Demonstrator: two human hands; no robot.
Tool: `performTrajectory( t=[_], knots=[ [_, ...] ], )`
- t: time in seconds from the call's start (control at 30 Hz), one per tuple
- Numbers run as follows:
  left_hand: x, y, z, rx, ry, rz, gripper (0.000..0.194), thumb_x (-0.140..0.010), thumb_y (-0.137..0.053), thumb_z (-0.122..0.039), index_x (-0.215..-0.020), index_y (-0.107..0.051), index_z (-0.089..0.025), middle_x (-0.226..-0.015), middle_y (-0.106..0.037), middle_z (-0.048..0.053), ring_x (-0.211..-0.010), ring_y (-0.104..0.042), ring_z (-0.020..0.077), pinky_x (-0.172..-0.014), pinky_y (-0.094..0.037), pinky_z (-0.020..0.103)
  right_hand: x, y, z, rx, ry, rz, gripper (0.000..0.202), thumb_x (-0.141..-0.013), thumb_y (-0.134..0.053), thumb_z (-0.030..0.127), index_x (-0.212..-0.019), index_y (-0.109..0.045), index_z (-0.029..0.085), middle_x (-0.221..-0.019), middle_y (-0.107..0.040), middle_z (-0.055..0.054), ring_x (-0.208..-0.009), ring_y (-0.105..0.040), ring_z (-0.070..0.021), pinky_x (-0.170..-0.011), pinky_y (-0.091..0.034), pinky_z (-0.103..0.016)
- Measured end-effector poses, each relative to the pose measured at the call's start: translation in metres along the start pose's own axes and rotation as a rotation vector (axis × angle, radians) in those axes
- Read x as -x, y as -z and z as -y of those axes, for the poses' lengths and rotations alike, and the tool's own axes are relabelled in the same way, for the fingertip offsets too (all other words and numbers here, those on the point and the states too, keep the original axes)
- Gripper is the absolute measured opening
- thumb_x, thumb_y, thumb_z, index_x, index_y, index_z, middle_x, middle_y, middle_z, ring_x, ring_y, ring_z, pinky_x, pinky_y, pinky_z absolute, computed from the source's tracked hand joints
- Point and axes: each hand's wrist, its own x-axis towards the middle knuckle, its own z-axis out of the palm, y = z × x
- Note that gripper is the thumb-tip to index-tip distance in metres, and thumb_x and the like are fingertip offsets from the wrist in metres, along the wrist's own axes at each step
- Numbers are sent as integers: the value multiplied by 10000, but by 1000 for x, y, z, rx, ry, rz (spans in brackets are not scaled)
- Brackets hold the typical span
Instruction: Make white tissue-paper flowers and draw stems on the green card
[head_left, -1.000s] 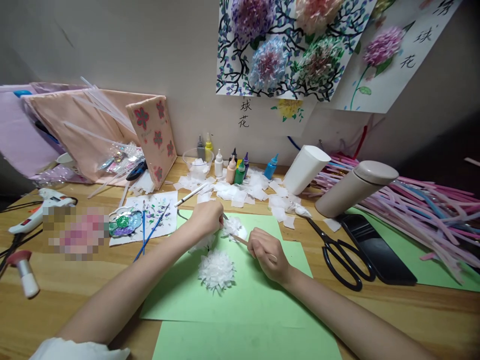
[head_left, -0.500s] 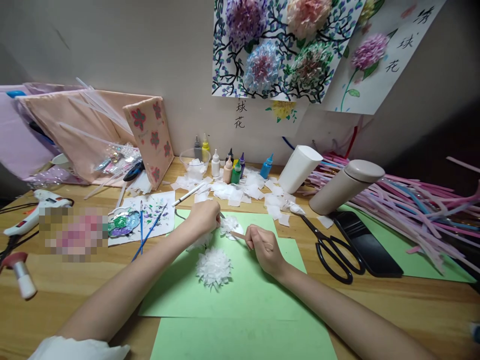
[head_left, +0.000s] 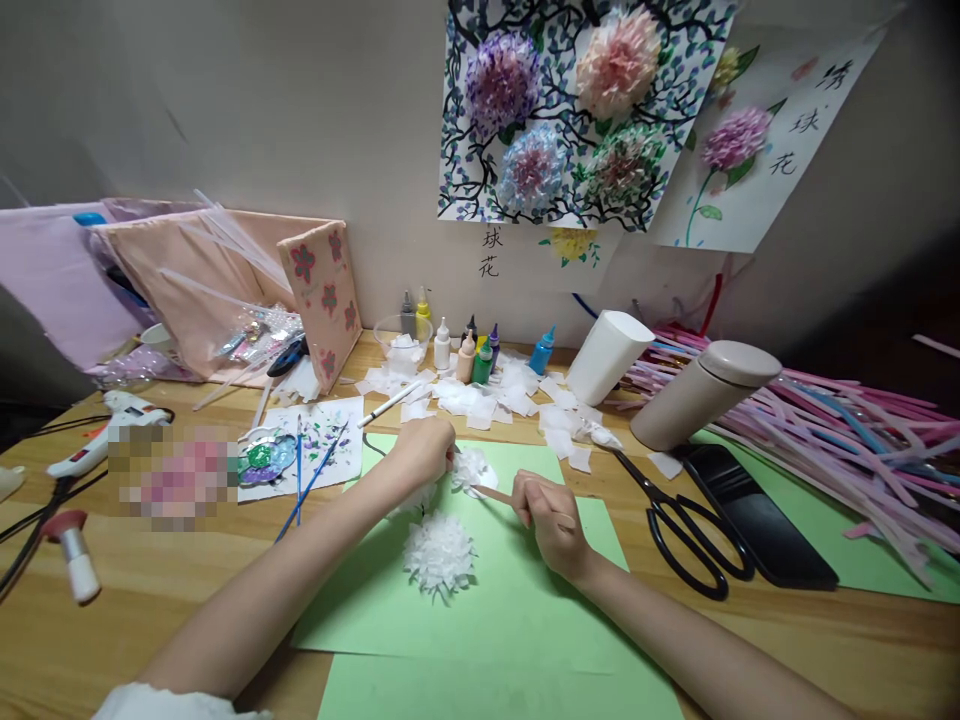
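Note:
My left hand (head_left: 426, 450) is closed in a pinch at the left edge of a small white paper flower (head_left: 471, 466); what its fingertips hold is hidden. My right hand (head_left: 553, 518) grips a thin pinkish-brown stick (head_left: 495, 495), whose tip touches or lies very near that flower's lower right edge. Closer to me, a fuller white paper flower (head_left: 439, 555) lies on the green paper (head_left: 525, 580). Another white ruffled piece shows partly behind my left wrist.
White paper squares (head_left: 465, 398) lie scattered before several paint bottles (head_left: 482, 360). Black-handled scissors (head_left: 694, 530) and a phone (head_left: 757, 515) lie at right, near a tumbler (head_left: 701, 395). At left are paintbrushes (head_left: 315, 480) and a glue gun (head_left: 112, 435).
The whole view has shifted, so everything sits slightly lower and further right. My right hand and the stick have drawn back a little from the small flower. My left hand stays beside it.

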Motion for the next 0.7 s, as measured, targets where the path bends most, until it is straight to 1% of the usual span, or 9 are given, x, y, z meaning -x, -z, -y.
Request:
performTrajectory(
  t=[0.07,0.13,0.23,0.27,0.33,0.4,0.47,0.6,0.7],
  knots=[
    [0,2,5,24,-26,10,142,-642,-588,-154,-718,-703,-189,-774,-693,58,-751,-610,204,-623,-408,260,2,1,-3,-42,-18,-18,456,-940,-251,293,-509,-358,191,-502,-376,9,-495,-358,-125,-526,-276,-289],
    [0,7,13,35,-20,0,133,-679,-575,-208,-730,-697,-189,-786,-689,57,-747,-607,193,-613,-404,251,4,2,-6,-74,-24,-27,456,-939,-257,306,-512,-364,189,-505,-371,11,-493,-354,-123,-523,-269,-290],
    [-3,14,32,22,86,-70,226,-772,-481,-284,-768,-680,-177,-818,-679,72,-762,-606,190,-617,-402,250,5,2,-8,-106,-30,-31,458,-938,-259,324,-514,-365,187,-502,-366,13,-492,-351,-122,-521,-265,-290],
    [-4,16,39,14,131,-91,231,-781,-472,-292,-794,-672,-178,-850,-675,75,-793,-605,195,-631,-404,252,5,2,-9,-110,-37,-31,460,-939,-258,329,-514,-364,187,-502,-363,13,-493,-351,-123,-521,-263,-290],
    [-7,17,53,-18,166,-142,210,-740,-524,-277,-879,-650,-182,-924,-660,78,-858,-593,213,-654,-407,260,5,2,-9,-111,-59,-30,462,-939,-256,331,-513,-362,187,-504,-362,12,-498,-355,-125,-521,-261,-290],
    [-9,17,63,-23,169,-146,273,-667,-611,-298,-910,-631,-174,-951,-646,84,-865,-587,226,-652,-409,264,4,2,-9,-119,-74,-28,462,-939,-255,328,-511,-359,187,-505,-363,12,-502,-357,-127,-522,-261,-290],
    [-11,16,69,-8,166,-137,296,-634,-645,-301,-900,-622,-173,-939,-641,80,-842,-590,221,-645,-412,261,4,2,-9,-137,-81,-30,463,-939,-251,327,-510,-352,188,-504,-361,12,-505,-355,-128,-525,-263,-289],
    [-14,15,72,17,168,-136,161,-707,-565,-229,-848,-624,-180,-893,-646,69,-835,-592,204,-668,-413,260,4,1,-11,-169,-107,-52,465,-939,-250,337,-508,-345,192,-497,-353,13,-508,-357,-132,-535,-274,-290],
    [-15,14,75,31,161,-141,135,-737,-527,-219,-814,-633,-186,-891,-652,65,-841,-590,197,-677,-407,256,4,1,-11,-182,-143,-64,471,-937,-254,354,-504,-348,193,-496,-353,13,-512,-362,-135,-541,-282,-290]
  ],
)
